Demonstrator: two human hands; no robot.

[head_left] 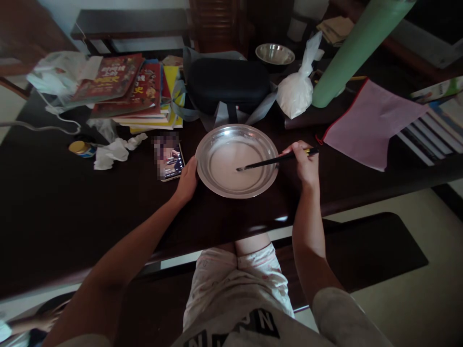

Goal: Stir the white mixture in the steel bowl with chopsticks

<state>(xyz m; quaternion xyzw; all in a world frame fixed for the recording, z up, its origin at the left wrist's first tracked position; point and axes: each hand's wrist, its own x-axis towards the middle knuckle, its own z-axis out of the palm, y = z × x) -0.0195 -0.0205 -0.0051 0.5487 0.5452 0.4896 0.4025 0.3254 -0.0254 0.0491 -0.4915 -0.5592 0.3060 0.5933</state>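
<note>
A shiny metal basin [238, 193] stands on the dark table in front of me, with a milky white liquid [226, 164] in it. My left hand [188, 178] is closed on the basin's left rim; some of its fingers are hidden. Black chopsticks [266, 162] with gold-marked ends are gripped in my right hand [306, 163], at the basin's right side. They slant over the right rim, and their tips dip into the liquid near the middle. Just left of my left hand lies a phone [172, 161] with a lit screen, partly blurred out.
Behind the basin sits a black case [227, 82], with a knotted bag of white powder [295, 94] and a green cylinder [356, 53] to its right. Stacked books [123, 91], crumpled tissue [112, 154] and a small jar [81, 148] lie left. Another person's hand [50, 319] shows bottom left.
</note>
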